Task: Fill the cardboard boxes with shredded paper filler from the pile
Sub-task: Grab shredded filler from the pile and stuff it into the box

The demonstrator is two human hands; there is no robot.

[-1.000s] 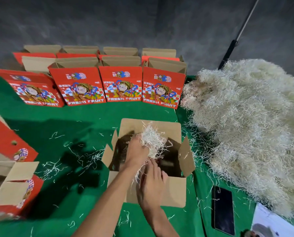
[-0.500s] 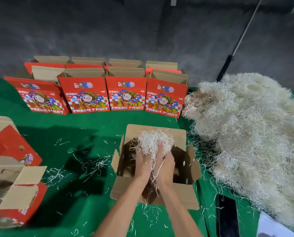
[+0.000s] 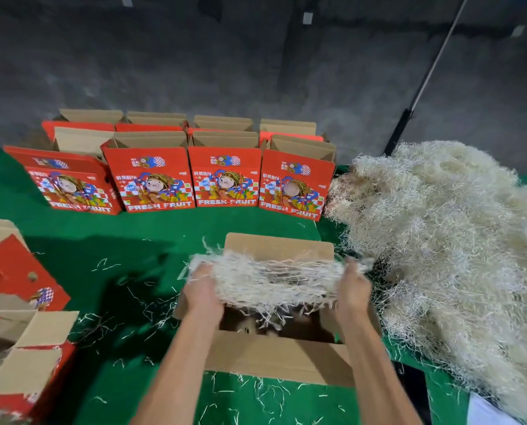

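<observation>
Over the open box point(image 3: 274, 360) on the green tabletop point(image 3: 108, 240), the left hand point(image 3: 201, 297) and right hand point(image 3: 351, 291) each grip one end of a wad of shredded paper point(image 3: 271, 279), fingers curled into it, stretching it wide above the opening. The big pile point(image 3: 452, 246) lies just right of the box, and a row of red fruit boxes point(image 3: 225, 179) stands beyond it.

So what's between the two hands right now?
In the head view, a stretched clump of shredded paper spans from the left hand to the right hand, held over the open box.
</observation>
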